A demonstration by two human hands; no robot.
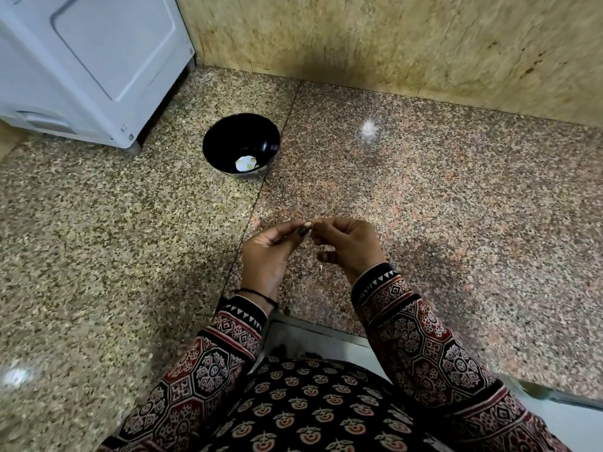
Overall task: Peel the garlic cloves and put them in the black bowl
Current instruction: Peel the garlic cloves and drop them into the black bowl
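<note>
A small pale garlic clove (306, 227) is pinched between the fingertips of both hands above the granite counter. My left hand (267, 256) holds it from the left with thumb and fingers curled. My right hand (349, 246) pinches it from the right, its other fingers curled in. The black bowl (241, 146) stands on the counter beyond the hands, to the left. A white patch with a few yellowish pieces (247, 163) shows at its bottom.
A white appliance (88, 66) stands at the back left, close to the bowl. A beige stone wall (408, 40) runs along the back. The speckled granite counter (424, 197) stretches to the right; its front edge (319, 324) is near my body.
</note>
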